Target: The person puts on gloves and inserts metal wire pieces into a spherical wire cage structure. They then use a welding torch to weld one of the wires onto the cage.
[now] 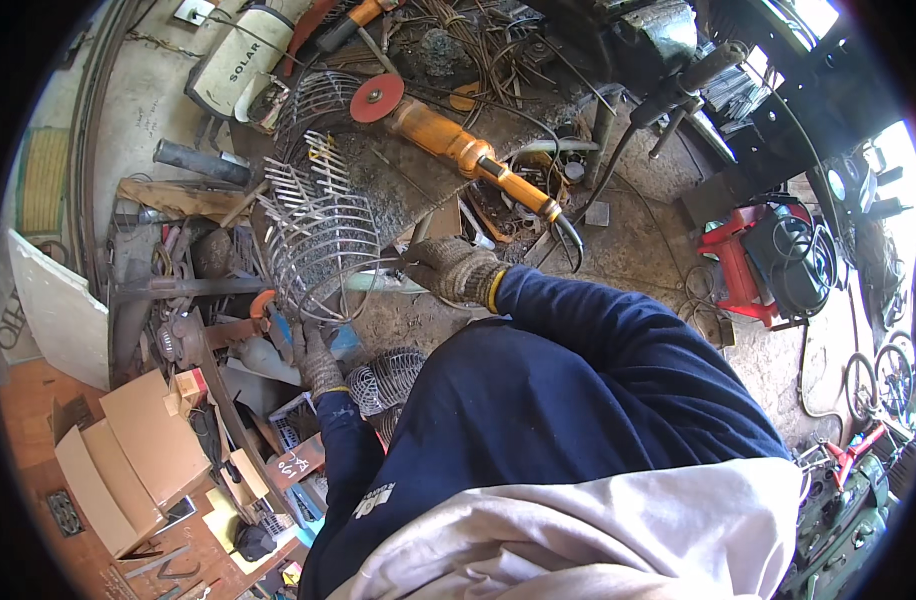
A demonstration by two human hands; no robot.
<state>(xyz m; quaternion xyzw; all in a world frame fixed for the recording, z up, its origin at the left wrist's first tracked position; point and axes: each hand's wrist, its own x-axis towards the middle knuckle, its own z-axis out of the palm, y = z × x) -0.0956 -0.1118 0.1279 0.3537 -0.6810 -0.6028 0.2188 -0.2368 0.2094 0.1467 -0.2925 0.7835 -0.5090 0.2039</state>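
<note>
A long piece made of many curved metal rods, like a ribbed wire cage [323,235], lies at the edge of the dark work table. My left hand [318,362], in a grey knit glove, is at its near end with the fingers closed against the rods. From that end a thin bent metal rod [363,267] curves to the right. My right hand [456,270], in a matching glove with a yellow cuff, is closed on this rod's end. An orange angle grinder [443,135] with a red disc lies on the table beyond the hands.
More ribbed metal pieces [386,380] sit below, beside my left forearm. Cardboard boxes [128,465] stand on a brown surface at lower left. A red and dark machine [768,260] with cables is on the floor at right. Rods and scrap [458,35] clutter the table's back.
</note>
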